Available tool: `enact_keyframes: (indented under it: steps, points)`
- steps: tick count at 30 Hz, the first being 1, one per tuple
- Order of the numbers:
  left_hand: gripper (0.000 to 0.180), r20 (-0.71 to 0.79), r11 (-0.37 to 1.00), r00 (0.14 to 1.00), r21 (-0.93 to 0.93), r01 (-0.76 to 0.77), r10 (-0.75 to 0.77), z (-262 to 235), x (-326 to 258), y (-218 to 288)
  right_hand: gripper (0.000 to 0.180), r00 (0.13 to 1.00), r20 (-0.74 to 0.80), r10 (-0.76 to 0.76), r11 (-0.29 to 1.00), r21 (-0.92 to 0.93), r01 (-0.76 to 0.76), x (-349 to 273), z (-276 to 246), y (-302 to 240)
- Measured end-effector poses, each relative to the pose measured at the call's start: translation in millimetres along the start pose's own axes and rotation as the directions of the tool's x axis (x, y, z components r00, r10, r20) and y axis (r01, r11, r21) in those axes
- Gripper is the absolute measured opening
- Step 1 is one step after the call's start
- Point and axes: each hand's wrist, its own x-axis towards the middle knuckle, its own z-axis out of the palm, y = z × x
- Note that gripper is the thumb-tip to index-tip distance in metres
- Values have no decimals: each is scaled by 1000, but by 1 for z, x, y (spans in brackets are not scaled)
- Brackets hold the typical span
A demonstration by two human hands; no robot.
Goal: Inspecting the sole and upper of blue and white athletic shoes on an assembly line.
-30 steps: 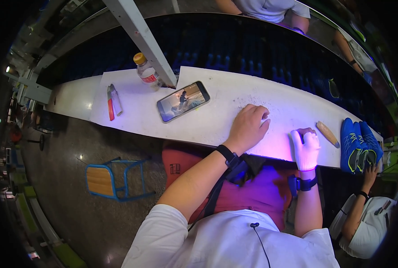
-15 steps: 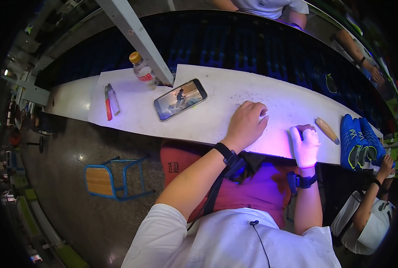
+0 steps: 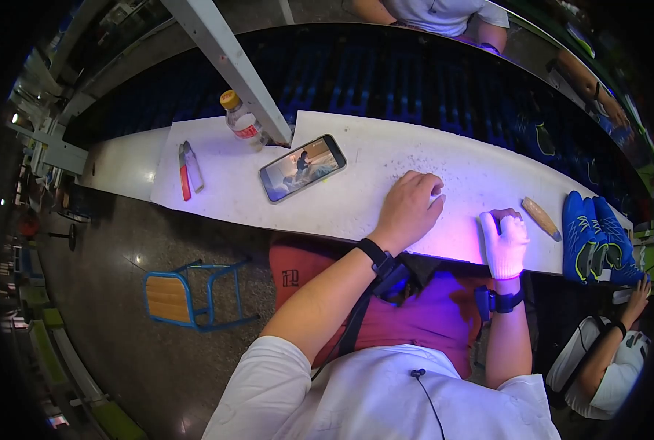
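Observation:
My bare left hand (image 3: 412, 208) rests palm down on the white worktable (image 3: 385, 158), fingers curled loosely, with nothing visible in it. A black band sits on that wrist. My right hand (image 3: 504, 240) wears a white glove and lies as a closed fist at the table's near edge, lit by purple light; whether it holds something I cannot tell. A small wooden-handled tool (image 3: 541, 218) lies just right of the gloved hand. A pair of blue sports shoes (image 3: 594, 238) sits at the table's right end.
A phone (image 3: 302, 167) with a lit screen lies left of my left hand. A plastic bottle (image 3: 242, 122) stands by a slanted white post (image 3: 231, 66). Two pens or cutters (image 3: 189, 170) lie further left. A blue conveyor runs behind; other people sit around it. A blue-framed stool (image 3: 187, 293) stands below.
Both hands stay where they were on the table. The view has shifted slightly; nothing was picked up or let go.

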Motion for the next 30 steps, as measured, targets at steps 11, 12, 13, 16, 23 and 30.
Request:
enact_keyframes:
  steps: [11, 12, 13, 16, 23, 30]
  points:
    - [17, 32, 1000, 999, -7, 16, -16, -2, 1, 2, 18, 1000, -1, -27, 999, 46, 27, 0, -2, 2]
    - [17, 31, 1000, 999, -4, 19, -19, -2, 1, 2, 17, 999, -9, -32, 998, 46, 32, 0, -1, 3]
    - [17, 28, 1000, 999, 1, 22, -22, -2, 1, 3, 17, 999, -13, -42, 999, 7, 42, -1, -1, 3]
    - [18, 25, 1000, 1000, 2, 17, -17, -2, 1, 3, 17, 998, -28, -49, 998, 31, 50, -1, -1, 3]
    - [17, 28, 1000, 1000, 3, 14, -14, -3, 1, 3, 17, 1000, -11, -30, 999, 24, 30, 0, -1, 1]
    - [16, 19, 1000, 1000, 8, -2, 2, -1, 1, 1, 16, 999, -23, -38, 999, 20, 39, -1, 0, 2]
